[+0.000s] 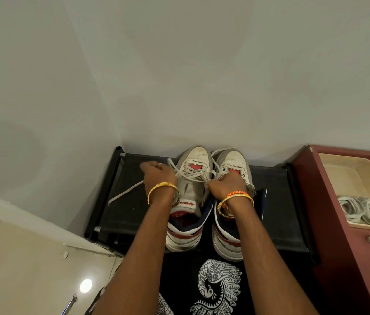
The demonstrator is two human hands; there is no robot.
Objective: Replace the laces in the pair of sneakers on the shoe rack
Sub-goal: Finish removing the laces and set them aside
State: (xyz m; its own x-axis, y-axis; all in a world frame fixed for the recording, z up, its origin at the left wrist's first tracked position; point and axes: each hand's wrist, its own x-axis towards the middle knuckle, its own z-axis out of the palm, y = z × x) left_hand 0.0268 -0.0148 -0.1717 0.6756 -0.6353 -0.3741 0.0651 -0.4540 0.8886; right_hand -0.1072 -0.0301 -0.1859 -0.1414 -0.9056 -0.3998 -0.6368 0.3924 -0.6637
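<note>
Left hand pinches old lace of left sneaker; right hand grips opp. end. Step: unlacing. Next: draw lace free thru eyelets.

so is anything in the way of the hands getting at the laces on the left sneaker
Nothing visible is. The left hand and right hand are both already at the left sneaker, on its white lace. The right sneaker only sits beside it.

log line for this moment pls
stage: unlacing | left hand: pulls old lace from left sneaker | right hand: grips lace at right sneaker | shoe rack
</note>
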